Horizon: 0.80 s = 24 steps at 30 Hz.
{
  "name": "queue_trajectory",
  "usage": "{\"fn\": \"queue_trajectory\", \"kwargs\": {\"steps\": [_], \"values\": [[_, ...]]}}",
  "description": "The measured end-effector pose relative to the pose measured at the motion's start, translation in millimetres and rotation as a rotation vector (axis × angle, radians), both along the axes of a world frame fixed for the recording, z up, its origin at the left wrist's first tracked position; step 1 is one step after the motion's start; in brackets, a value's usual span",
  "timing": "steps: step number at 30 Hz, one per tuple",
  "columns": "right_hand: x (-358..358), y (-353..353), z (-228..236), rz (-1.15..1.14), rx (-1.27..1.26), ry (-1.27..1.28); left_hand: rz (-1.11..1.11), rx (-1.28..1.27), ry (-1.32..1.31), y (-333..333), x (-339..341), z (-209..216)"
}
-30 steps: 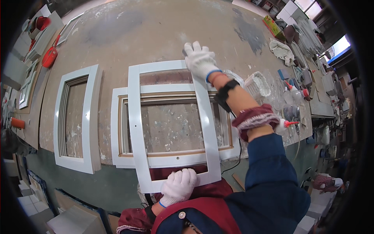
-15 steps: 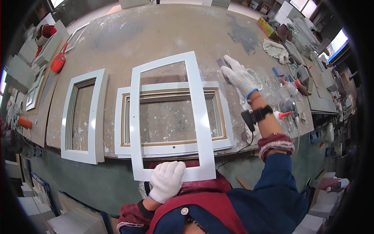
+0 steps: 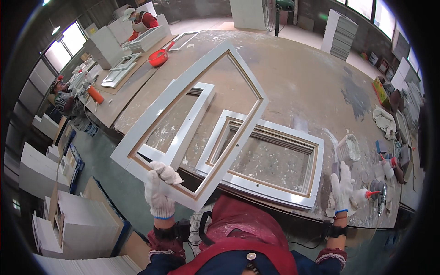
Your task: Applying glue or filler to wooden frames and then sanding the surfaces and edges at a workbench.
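My left hand (image 3: 159, 189), in a white glove, grips the near rail of a white rectangular frame (image 3: 243, 75) and holds it lifted and tilted above the workbench. A second white frame (image 3: 300, 130) lies flat on the bench (image 3: 298, 78) under its right side. A third white frame (image 3: 192, 117) lies flat to the left, seen through the lifted one. My right hand (image 3: 342, 189), also gloved, rests near the bench's front edge beside a white bottle with a red nozzle (image 3: 366, 195) and a white cloth; I cannot tell whether it holds anything.
A small tub (image 3: 348, 147) and tools crowd the bench's right end. A red bowl (image 3: 160, 57) and more white frames sit on the far left bench, where two other people work. Stacks of white panels (image 3: 73, 220) stand on the floor at the lower left.
My left hand has raised the top frame off the frame below and swung it up and left. My right hand has let go of its far end and dropped to the bench's front edge.
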State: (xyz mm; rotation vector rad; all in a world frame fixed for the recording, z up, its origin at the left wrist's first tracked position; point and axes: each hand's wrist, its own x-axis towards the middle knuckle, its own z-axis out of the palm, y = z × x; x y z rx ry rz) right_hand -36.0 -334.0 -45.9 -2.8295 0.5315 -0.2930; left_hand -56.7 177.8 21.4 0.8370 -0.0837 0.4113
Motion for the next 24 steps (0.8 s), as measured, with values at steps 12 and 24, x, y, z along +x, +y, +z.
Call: {"fn": "queue_trajectory", "kwargs": {"steps": [12,24], "values": [[-5.0,7.7,-40.1,0.125,-0.079,0.011,-0.104,-0.111,-0.147,60.0,14.8,6.8],[-25.0,26.0,-14.4,0.151,-0.065,-0.058,0.422,2.126,-0.369,141.7,118.7,2.6]]}}
